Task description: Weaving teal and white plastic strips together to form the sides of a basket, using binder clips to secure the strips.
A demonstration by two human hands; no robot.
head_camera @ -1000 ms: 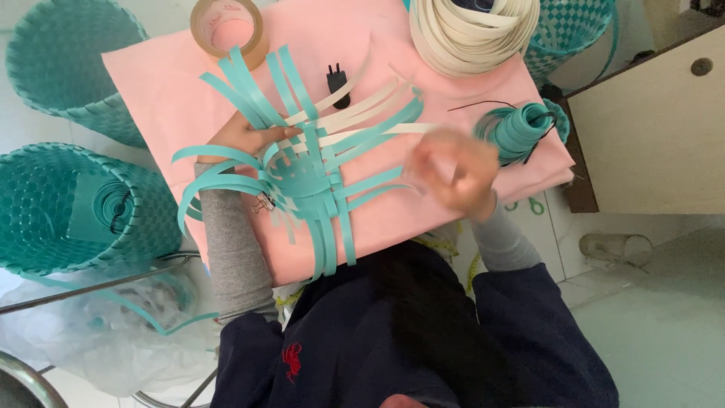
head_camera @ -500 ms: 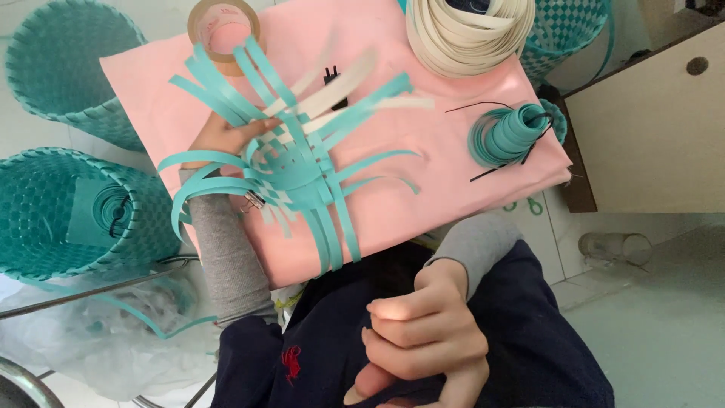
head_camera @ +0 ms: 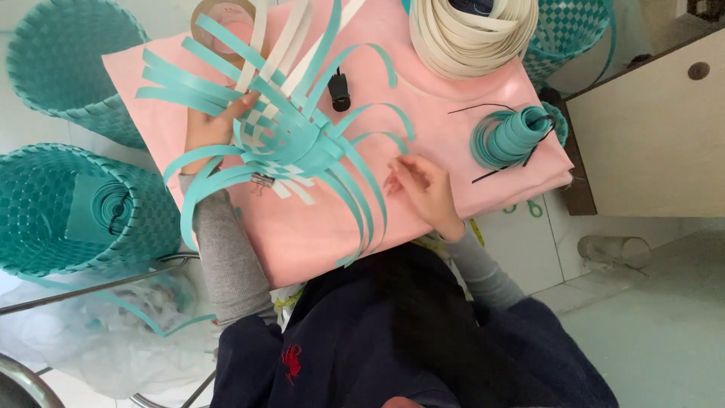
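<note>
Woven strip mat [head_camera: 291, 140], frame centre: light, springy, loose ends. Left hand [head_camera: 210, 125] pinches its left edge; right hand [head_camera: 419, 185] spread, fingertips near strips. Best gripped at woven core.

Bright, even daylight with soft shadows; sharp centre, and perhaps slight wide-angle stretch at the edges.

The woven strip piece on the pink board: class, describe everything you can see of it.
The woven strip piece is a flat mat of teal and cream bands, plastic by the look, interlaced at its middle. Loose ends fan out and curl all round. It lies on the pink board. The left hand presses its edge; the right hand rests open beside it.
</note>
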